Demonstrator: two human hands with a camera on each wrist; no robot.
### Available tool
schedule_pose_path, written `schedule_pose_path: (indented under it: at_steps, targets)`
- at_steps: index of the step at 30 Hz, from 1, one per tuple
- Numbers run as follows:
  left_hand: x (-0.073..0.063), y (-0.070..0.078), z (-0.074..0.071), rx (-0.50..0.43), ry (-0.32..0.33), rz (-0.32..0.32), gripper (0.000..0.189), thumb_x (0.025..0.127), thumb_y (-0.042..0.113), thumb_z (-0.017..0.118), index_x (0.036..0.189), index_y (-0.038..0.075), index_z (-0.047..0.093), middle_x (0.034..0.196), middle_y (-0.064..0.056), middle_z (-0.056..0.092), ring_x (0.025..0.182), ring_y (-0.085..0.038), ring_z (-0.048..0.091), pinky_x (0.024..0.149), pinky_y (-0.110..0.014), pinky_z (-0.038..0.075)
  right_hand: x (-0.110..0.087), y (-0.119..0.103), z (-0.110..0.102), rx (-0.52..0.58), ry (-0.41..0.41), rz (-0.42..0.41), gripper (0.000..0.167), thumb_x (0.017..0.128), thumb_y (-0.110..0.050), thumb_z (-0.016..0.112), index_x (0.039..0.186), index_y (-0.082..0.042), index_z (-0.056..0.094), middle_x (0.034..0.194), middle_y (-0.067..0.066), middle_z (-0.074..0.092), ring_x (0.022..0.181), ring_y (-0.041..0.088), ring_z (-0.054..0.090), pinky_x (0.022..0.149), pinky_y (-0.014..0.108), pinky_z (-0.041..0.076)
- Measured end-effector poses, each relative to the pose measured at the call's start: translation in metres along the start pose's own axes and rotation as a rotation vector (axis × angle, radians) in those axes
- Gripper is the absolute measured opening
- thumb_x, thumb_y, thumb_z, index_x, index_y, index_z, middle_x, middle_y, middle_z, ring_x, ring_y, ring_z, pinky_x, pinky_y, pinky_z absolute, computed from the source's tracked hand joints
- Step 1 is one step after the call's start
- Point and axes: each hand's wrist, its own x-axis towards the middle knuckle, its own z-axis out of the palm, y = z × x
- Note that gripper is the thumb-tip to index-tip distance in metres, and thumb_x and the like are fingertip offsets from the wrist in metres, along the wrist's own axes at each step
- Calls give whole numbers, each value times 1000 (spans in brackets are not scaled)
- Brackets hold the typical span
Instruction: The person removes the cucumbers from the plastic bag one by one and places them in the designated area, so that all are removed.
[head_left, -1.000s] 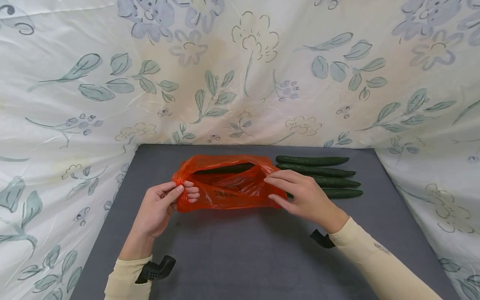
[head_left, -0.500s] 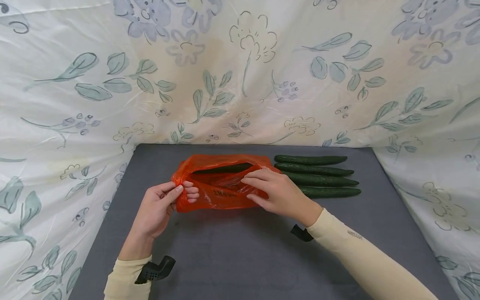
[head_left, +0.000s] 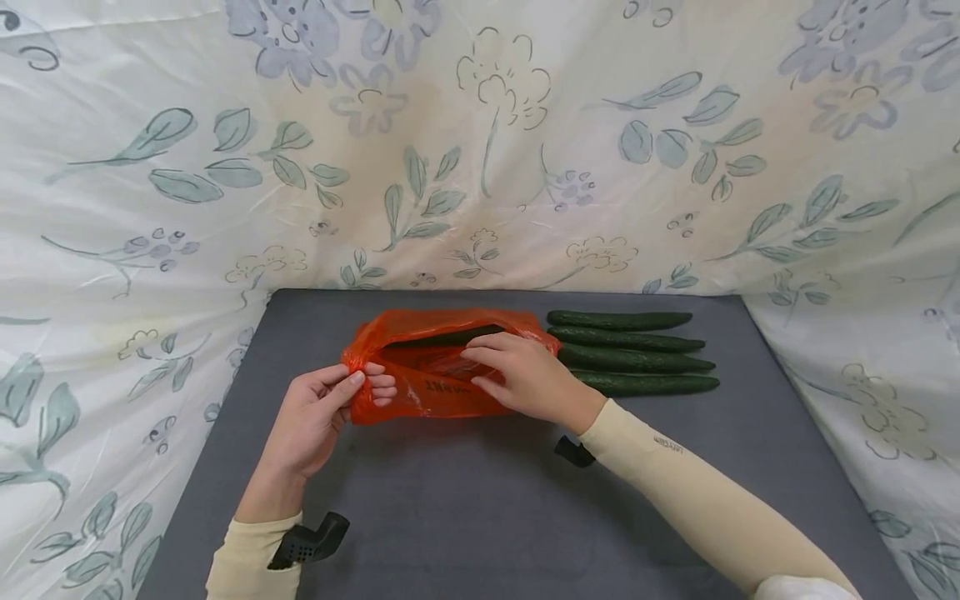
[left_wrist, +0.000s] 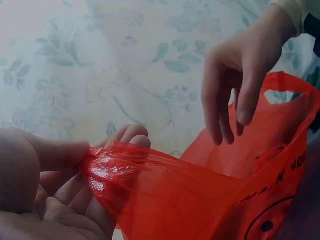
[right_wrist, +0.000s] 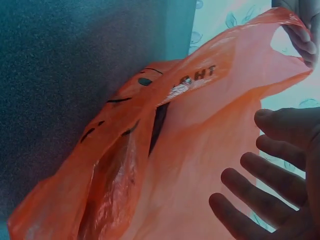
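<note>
The left hand (head_left: 322, 417) has its grip closed on the red bag (head_left: 420, 402), thumb and forefinger pinching the gathered plastic at the bag's left end; its other fingers lie curled beside that bunch. The right hand (head_left: 534, 375) is over the right part of the bag's mouth, its grip loosely open with the fingers parted and holding nothing; whether a fingertip touches the plastic, I cannot tell.

The bag lies on its side, its mouth drawn into a long gap and black print (head_left: 447, 386) on its near wall. Just inside the bag's mouth, along the far edge, shows a dark green length (head_left: 442, 337), partly covered by the plastic.

To the right of the bag lie four cucumbers (head_left: 637, 360) side by side, one behind another. The farthest sits just beside the bag's right end; the left ends of the two nearest are hidden.

Under the bag is the dark grey table (head_left: 465, 508). Nearer than the bag, a black wrist camera (head_left: 309, 542) sits at the left sleeve (head_left: 255, 560) and another at the right sleeve (head_left: 675, 475). Behind the bag hangs a pale floral cloth (head_left: 517, 167).
</note>
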Motion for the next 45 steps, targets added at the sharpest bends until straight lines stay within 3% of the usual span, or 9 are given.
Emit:
schedule_pose_path:
  at_steps: [12, 20, 28, 31, 37, 41, 45]
  targets:
    - [1, 0, 1, 7, 18, -4, 36, 114, 2, 53, 129, -30, 54, 112, -13, 79, 99, -22, 79, 93, -36, 63, 21, 5, 11, -2, -127, 88, 41, 100, -20, 82, 138, -10, 73, 137, 7, 69, 126, 26, 64, 110, 43, 55]
    - [-1, 1, 2, 21, 44, -16, 29, 114, 2, 55, 128, -22, 63, 113, -10, 79, 97, -19, 79, 94, -33, 63, 32, 15, 18, 13, -146, 111, 40, 99, -15, 82, 136, -4, 73, 131, 9, 70, 120, 27, 67, 107, 43, 56]
    - [-2, 1, 3, 42, 74, -20, 33, 112, 0, 55, 127, -30, 57, 112, -8, 78, 94, -16, 78, 91, -30, 63, 42, 21, 21, -18, -187, 179, 44, 102, -18, 80, 141, -5, 69, 135, 12, 70, 121, 30, 67, 106, 45, 57]
    - [-1, -1, 3, 30, 57, -19, 34, 113, 0, 54, 127, -31, 56, 111, -9, 78, 95, -17, 78, 91, -31, 63, 47, 24, 22, -2, -197, 203, 44, 102, -17, 79, 143, -3, 68, 136, 13, 70, 121, 30, 68, 107, 46, 57]
    - [1, -4, 4, 18, -1, -29, 35, 114, 2, 53, 129, -29, 55, 110, -12, 80, 97, -20, 80, 94, -36, 62, 56, 32, 29, 70, -201, 228, 40, 102, -11, 78, 140, -3, 69, 132, 14, 73, 112, 27, 72, 100, 44, 60]
    - [-1, -4, 4, 33, 30, -36, 34, 113, 2, 55, 127, -29, 57, 109, -10, 80, 95, -17, 79, 92, -33, 63, 64, 38, 35, 80, -199, 226, 33, 101, -9, 78, 134, -5, 72, 123, 13, 75, 98, 25, 74, 89, 41, 62]
    - [-2, -3, 5, 43, 49, -31, 35, 113, 0, 55, 128, -31, 55, 110, -9, 79, 94, -17, 78, 91, -31, 63, 72, 43, 39, 72, -194, 234, 34, 101, -9, 78, 135, -6, 72, 124, 12, 76, 98, 25, 74, 89, 41, 62]
